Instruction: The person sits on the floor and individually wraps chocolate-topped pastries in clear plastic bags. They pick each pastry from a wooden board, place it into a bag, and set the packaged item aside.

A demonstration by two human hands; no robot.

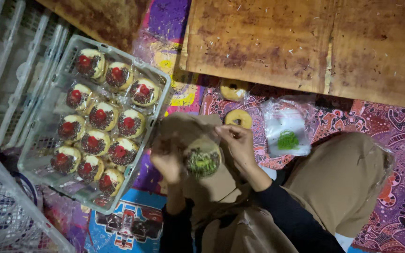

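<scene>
A person is sitting on a bright patterned mat [399, 187] and holding one donut [203, 159] with green topping, wrapped in a clear bag, just above the lap. The left hand [167, 157] is gripping the bag's left side, though it looks blurry. The right hand [238, 143] is pinching the top of the bag with its fingers. To the left, a clear plastic crate [43, 140] is holding thirteen bagged donuts [101, 117] with dark topping and red middles. Two plain donuts [238, 118] are lying on the mat just past the hands, one behind the other. One small pile of clear bags [288, 126] is lying beside them. A big brown board [305, 42] is lying further back.
</scene>
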